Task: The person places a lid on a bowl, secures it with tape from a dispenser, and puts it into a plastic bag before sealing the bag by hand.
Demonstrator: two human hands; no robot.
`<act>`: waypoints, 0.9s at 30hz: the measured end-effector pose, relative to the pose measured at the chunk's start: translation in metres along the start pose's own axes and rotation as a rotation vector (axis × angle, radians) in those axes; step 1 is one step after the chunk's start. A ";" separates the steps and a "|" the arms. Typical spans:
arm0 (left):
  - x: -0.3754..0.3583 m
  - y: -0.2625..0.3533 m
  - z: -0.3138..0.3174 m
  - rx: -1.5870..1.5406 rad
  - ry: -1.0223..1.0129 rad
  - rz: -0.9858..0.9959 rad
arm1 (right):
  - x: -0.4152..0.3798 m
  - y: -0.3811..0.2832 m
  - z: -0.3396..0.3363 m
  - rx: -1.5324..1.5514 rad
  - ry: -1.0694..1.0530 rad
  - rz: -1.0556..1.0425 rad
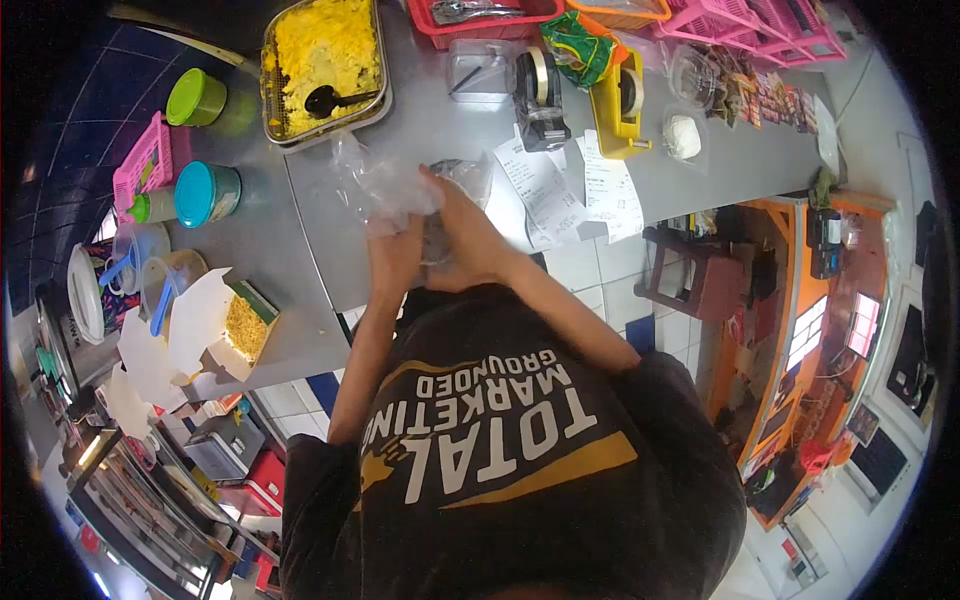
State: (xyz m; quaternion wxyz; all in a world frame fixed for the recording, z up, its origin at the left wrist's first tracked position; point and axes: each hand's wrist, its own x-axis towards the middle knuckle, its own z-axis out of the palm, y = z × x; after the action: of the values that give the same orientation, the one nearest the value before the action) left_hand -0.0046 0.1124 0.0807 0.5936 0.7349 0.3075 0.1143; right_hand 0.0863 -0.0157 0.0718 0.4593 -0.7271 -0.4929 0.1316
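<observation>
Thin clear plastic (375,180), a bag or a glove, covers the fingers of my left hand (396,248) above the steel counter; how those fingers are bent is hidden. My right hand (462,228) is closed, its fingertips at the plastic's right edge. Just behind my right hand lies another crumpled clear plastic piece (468,178). Beyond my hands, a metal tray (384,95) holds yellow crumbly food (325,50) with a black spoon (325,101) resting on it.
Right of my hands lie paper receipts (540,195), a black tape dispenser (542,125) and a yellow one (612,115). To the left are a blue-lidded tub (208,194), a green-lidded tub (196,97) and an open carton of crumbly food (248,325). A stool (690,275) stands at right.
</observation>
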 end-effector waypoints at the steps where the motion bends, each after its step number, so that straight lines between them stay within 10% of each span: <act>1: -0.002 0.002 0.006 0.027 0.040 0.004 | 0.005 -0.001 0.010 -0.082 0.068 -0.006; 8: -0.028 0.002 -0.017 0.266 0.129 0.541 | 0.008 0.004 0.044 0.284 0.257 0.225; 11: -0.027 -0.082 -0.033 0.645 0.055 0.883 | -0.006 0.042 0.078 -0.082 0.224 -0.041; 18: -0.030 -0.040 -0.034 -0.152 0.081 0.167 | -0.020 0.031 0.026 -0.155 0.425 0.043; 20: -0.013 -0.131 -0.006 -0.428 -0.195 0.005 | -0.031 0.017 0.000 -0.124 0.419 0.131; 23: -0.017 -0.106 0.012 -1.267 -0.548 -0.699 | -0.041 -0.020 -0.035 -0.026 0.466 0.284; 27: -0.022 -0.091 0.070 -1.363 -1.041 -0.569 | -0.028 -0.075 -0.080 0.168 0.686 0.473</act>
State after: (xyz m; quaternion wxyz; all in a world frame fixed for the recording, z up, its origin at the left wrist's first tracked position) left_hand -0.0133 0.0537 -0.0199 0.9702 0.0789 0.0357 -0.2262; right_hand 0.0796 -0.0757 0.1677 0.6115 -0.7819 -0.1188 0.0234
